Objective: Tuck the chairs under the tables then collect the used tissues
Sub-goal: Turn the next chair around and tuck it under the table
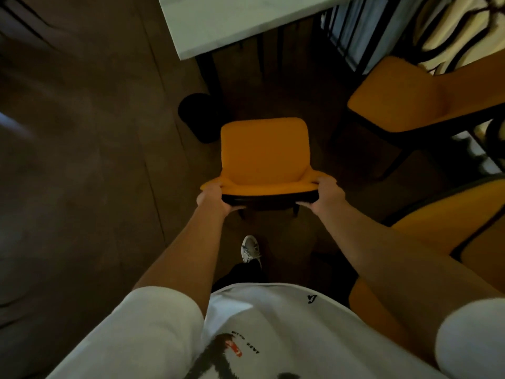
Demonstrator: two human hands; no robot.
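An orange chair (263,151) with a dark frame stands on the floor in front of me, its seat facing a white-topped table (218,20) further ahead. My left hand (216,198) grips the left end of the chair's backrest. At the backrest's right end, my right hand (325,196) holds on with fingers curled under the edge. The chair's front is short of the table edge. No tissues show in view.
A dark round bin (195,116) stands left of the chair by the table leg (211,72). A second orange chair (410,97) is at the right, a third (448,231) close by my right arm. Dark railings (352,36) run behind. Bare brown floor (82,160) lies left.
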